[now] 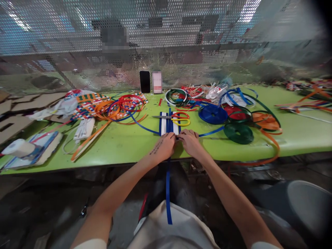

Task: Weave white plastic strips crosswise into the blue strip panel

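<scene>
Near the table's front edge, my left hand (166,143) and my right hand (191,141) are close together, fingers bent and closed. They pinch at the near end of a small blue-and-white strip panel (163,123), where blue strips cross; the exact grip is partly hidden by the fingers. A long blue plastic strip (168,193) hangs from between my hands over the edge toward my lap. Other blue strip lengths (212,131) run out sideways on both sides. Scissors (178,118) with red and yellow handles lie across the panel, just beyond my fingers.
Rolls of blue (213,113) and green strip (238,133) lie at right, beside orange coils (266,121). Woven colourful pieces (90,105) and orange coils are at left, near a white power strip (84,130). Two phones (145,82) lean against the mesh screen (166,41).
</scene>
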A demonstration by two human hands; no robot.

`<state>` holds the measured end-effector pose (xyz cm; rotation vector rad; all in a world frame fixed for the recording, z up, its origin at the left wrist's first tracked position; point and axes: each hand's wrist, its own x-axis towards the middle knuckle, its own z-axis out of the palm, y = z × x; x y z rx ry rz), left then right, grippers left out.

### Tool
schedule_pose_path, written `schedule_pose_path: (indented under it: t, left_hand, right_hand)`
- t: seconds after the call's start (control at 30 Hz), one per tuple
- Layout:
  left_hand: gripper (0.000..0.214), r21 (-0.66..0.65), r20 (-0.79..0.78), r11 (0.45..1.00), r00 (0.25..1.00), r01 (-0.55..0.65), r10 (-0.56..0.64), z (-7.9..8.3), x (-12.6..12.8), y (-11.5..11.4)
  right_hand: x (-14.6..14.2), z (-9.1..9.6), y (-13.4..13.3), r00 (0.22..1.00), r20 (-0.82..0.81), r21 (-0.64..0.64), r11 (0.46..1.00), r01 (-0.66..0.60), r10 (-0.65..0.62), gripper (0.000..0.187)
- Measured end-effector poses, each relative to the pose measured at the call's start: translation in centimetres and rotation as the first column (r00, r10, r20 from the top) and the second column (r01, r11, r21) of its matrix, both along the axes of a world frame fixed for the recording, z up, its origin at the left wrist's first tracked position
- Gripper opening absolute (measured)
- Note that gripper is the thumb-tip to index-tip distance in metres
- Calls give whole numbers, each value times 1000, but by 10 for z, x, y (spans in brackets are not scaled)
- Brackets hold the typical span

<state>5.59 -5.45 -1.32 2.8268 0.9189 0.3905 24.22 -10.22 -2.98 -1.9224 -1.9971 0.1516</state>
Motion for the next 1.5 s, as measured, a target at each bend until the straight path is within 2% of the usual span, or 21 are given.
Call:
schedule_pose_path:
  t: [0.2, 0.37, 0.47, 0.57, 0.67, 0.77, 0.87, 1.0, 1.23, 1.5]
  left_hand:
    - [32, 0, -31, 999, 998, -48, 48, 4, 7, 0]
    - [34, 36, -46, 998, 998, -51, 53, 2, 9, 4]
    - [33, 62, -69, 997, 997, -41, 45, -1, 11, 8]
    - [33, 45, -2, 997, 998, -63, 64, -6, 13, 9]
    - [31, -32, 88, 997, 994, -65, 68, -11, 15, 9]
    - [33, -137, 103, 990, 993, -41, 56, -18, 16, 10]
    - [38, -180, 115, 983, 992, -32, 54, -23, 16, 11]
    - [45, -180, 119, 983, 992, -30, 52, -24, 16, 11]
    - [44, -170, 85, 985, 995, -34, 49, -20, 16, 10]
    - [44, -165, 91, 986, 995, -33, 49, -24, 15, 11]
  right_hand:
    - [20, 7, 20, 989, -129, 13, 997, -70, 71, 46]
    - [27, 5, 32, 996, -87, 32, 999, -30, 33, 41]
    - [26, 2, 30, 999, -37, 49, 998, -35, 36, 37]
    - [25, 3, 26, 998, 6, 66, 996, -60, 60, 37]
    - [27, 5, 25, 996, 12, 59, 995, -84, 84, 38]
    - [29, 3, 25, 995, 16, 58, 994, -95, 95, 39]
    - [30, 0, 24, 995, 38, 65, 993, -98, 96, 39]
    - [28, -1, 21, 994, 61, 66, 994, -90, 86, 40]
    - [25, -5, 19, 997, 65, 85, 995, -51, 45, 40]
    - [28, -7, 18, 997, 64, 113, 993, -44, 37, 41]
